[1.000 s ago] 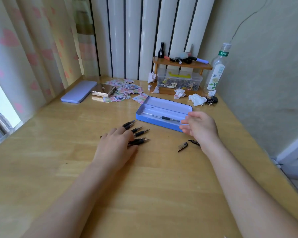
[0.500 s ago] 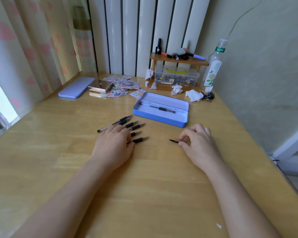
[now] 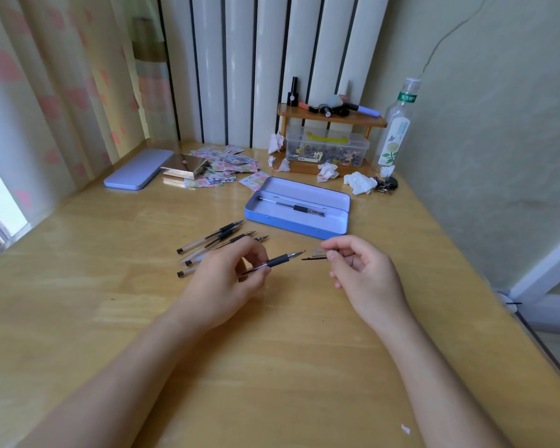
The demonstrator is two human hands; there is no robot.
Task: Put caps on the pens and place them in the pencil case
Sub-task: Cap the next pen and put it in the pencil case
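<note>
My left hand (image 3: 227,282) holds an uncapped pen (image 3: 277,260) by its black grip, tip pointing right. My right hand (image 3: 359,273) pinches a clear pen cap (image 3: 317,253) with a black clip, a short gap from the pen's tip. Several more uncapped pens (image 3: 217,239) lie on the table just behind my left hand. The open blue pencil case (image 3: 299,226) sits beyond both hands, with one capped pen (image 3: 291,206) lying inside it.
A wooden table (image 3: 272,367) carries a lilac case lid (image 3: 138,173), a shiny box (image 3: 185,165) on scattered stickers, crumpled tissues (image 3: 358,182), a small wooden shelf (image 3: 330,116) over a clear storage box (image 3: 327,147), and a bottle (image 3: 396,124). A wall stands at the right.
My left hand picked one pen out of the pile and lifted it. My right hand came back from the case, picked up a cap from the table and raised it toward the pen tip.
</note>
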